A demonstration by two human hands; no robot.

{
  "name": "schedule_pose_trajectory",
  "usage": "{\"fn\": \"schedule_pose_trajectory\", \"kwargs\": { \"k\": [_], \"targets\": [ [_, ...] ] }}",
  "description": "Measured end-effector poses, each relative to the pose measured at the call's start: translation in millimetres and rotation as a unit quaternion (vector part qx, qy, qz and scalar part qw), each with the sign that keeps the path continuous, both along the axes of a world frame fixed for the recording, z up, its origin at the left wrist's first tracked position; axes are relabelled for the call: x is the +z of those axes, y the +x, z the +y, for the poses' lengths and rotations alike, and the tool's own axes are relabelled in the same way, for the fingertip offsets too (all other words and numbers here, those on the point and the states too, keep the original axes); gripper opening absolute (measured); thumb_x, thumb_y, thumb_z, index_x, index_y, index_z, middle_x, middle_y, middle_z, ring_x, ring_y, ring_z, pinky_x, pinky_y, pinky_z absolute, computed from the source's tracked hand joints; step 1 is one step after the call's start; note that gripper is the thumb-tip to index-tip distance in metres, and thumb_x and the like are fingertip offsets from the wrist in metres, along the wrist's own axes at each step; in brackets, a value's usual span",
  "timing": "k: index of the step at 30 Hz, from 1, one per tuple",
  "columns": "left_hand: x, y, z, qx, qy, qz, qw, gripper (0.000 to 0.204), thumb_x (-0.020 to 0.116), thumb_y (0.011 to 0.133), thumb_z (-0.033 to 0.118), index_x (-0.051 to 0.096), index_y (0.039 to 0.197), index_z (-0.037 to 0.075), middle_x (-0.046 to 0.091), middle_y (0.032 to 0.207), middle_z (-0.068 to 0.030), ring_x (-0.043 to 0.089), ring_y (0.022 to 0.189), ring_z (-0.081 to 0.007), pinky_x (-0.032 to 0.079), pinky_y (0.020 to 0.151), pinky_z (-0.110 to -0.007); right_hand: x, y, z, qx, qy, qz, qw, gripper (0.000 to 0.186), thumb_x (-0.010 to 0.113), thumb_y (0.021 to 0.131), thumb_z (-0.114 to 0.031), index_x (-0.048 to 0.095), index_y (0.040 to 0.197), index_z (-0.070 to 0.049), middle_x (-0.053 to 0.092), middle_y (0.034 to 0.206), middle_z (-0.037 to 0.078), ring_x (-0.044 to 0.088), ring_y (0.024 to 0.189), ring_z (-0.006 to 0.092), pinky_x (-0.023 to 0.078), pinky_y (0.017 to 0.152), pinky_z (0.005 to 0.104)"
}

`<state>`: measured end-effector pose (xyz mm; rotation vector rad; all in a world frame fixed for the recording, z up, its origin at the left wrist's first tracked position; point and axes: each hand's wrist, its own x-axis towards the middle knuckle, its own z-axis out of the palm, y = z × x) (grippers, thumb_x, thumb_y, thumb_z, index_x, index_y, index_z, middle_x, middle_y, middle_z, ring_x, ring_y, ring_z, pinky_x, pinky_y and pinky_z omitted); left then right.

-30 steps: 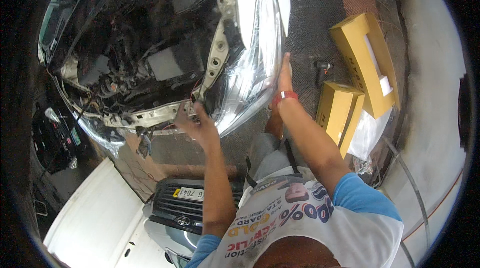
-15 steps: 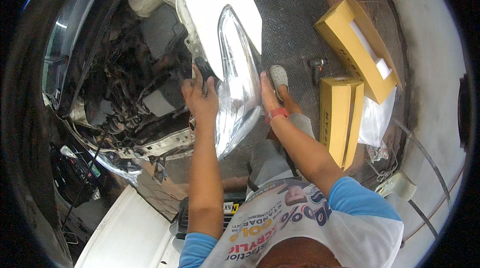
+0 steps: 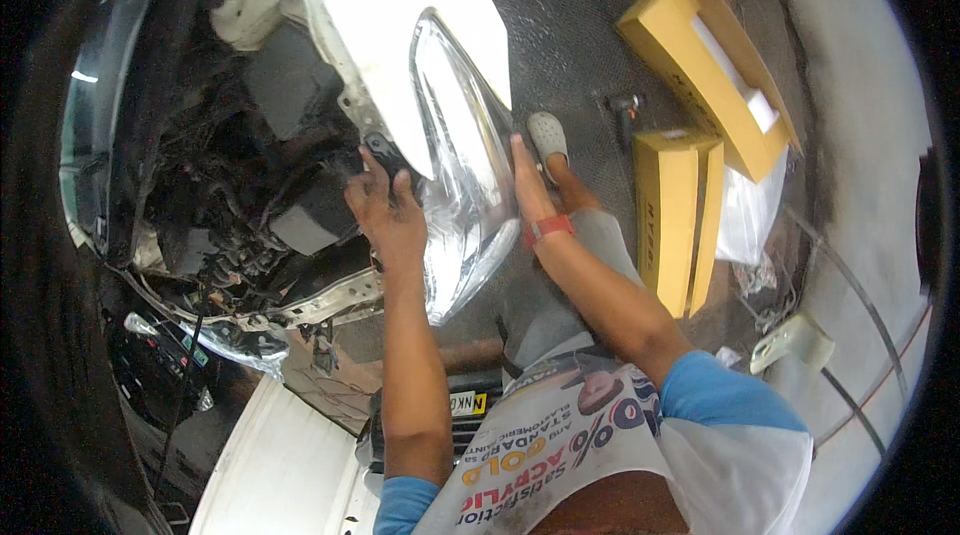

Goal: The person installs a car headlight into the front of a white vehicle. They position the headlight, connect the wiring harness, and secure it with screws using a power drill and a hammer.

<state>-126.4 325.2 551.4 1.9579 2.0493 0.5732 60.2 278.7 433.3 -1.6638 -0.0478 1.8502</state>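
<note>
Headlight [image 3: 465, 160] at frame centre, between the hands.
Its long axis runs top to bottom; left hand [image 3: 390, 215], fingers spread, is at its left edge, right hand [image 3: 532, 185], open and flat, along its right.

Person wearing a white T-shirt [image 3: 715, 450] with light-blue sleeves [image 3: 725, 393].
Red, gold and dark lettering [image 3: 575, 440] is covering its front; a red band [image 3: 552, 227] is circling the right wrist [image 3: 535, 205]; grey trousers [image 3: 545, 310] and a pale, perforated clog [image 3: 546, 134] are showing below.
</note>
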Motion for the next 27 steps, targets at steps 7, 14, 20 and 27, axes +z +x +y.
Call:
{"fn": "schedule_pose_trajectory", "kwargs": {
  "k": [7,14,20,27],
  "targets": [
    [6.9,4.4,-0.7,0.009,-0.035,-0.001,0.999,0.061,0.062,0.103,0.031,0.045,0.153,0.002,0.052,0.115,-0.0237,0.051,0.107,-0.0354,0.043,0.097,-0.044,11.2,14.1,-5.3,0.044,0.028,-0.042,0.998,0.099,0.037,0.099,-0.074,0.033,0.155,0.006,0.037,0.160,0.024,0.036,0.149,0.0340,0.025,0.122,0.0374],
    [10.3,8.4,-0.8,0.038,-0.060,-0.001,0.997,0.060,0.061,0.103,0.033,0.046,0.154,0.006,0.052,0.125,-0.0302,0.052,0.116,-0.0398,0.044,0.099,-0.045,-8.0,14.2,-1.0,0.046,0.081,-0.090,0.992,0.091,0.037,0.101,-0.070,0.042,0.151,0.005,0.044,0.156,0.023,0.040,0.147,0.0328,0.026,0.121,0.0357],
    [10.5,10.9,-0.8,0.041,-0.064,-0.004,0.997,0.058,0.062,0.103,0.024,0.044,0.154,0.003,0.050,0.135,-0.0335,0.051,0.119,-0.0424,0.042,0.102,-0.045,-20.0,20.8,28.2,0.030,0.065,0.027,0.997,0.095,0.032,0.100,-0.075,0.052,0.144,0.006,0.053,0.148,0.024,0.047,0.140,0.0317,0.031,0.118,0.0358],
    [17.1,16.6,0.3,0.070,-0.097,-0.011,0.993,0.055,0.061,0.103,0.018,0.045,0.152,-0.001,0.049,0.137,-0.0319,0.050,0.119,-0.0390,0.041,0.103,-0.042,-14.2,27.2,53.4,0.034,-0.012,0.072,0.997,0.100,0.043,0.094,-0.079,0.054,0.141,0.008,0.054,0.146,0.026,0.050,0.137,0.0326,0.031,0.117,0.0355]
  ]
}}
